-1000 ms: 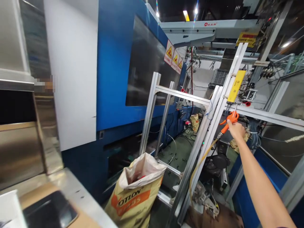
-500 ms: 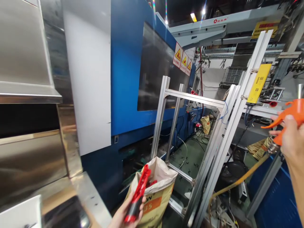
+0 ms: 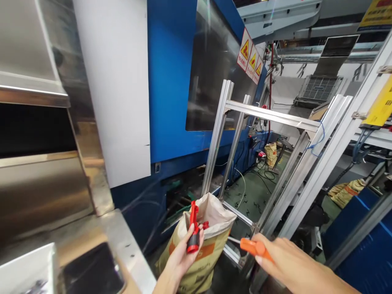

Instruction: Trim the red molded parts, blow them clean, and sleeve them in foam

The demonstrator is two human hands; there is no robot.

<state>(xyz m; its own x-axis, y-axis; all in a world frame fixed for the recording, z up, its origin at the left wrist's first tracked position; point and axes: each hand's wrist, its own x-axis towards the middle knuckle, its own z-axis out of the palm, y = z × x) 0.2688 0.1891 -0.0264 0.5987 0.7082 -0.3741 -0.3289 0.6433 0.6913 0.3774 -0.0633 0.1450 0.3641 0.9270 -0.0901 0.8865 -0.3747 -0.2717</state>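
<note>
L hand grips red pc, R hand orange gun; metal bench by blue mach., green flr.

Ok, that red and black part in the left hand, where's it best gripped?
Probably around the thick black section of the red and black part, coming from the person's side, as the left hand does. That end looks broad, rounded and faces the person, while the red end is slimmer, uneven and points up and away.
</note>
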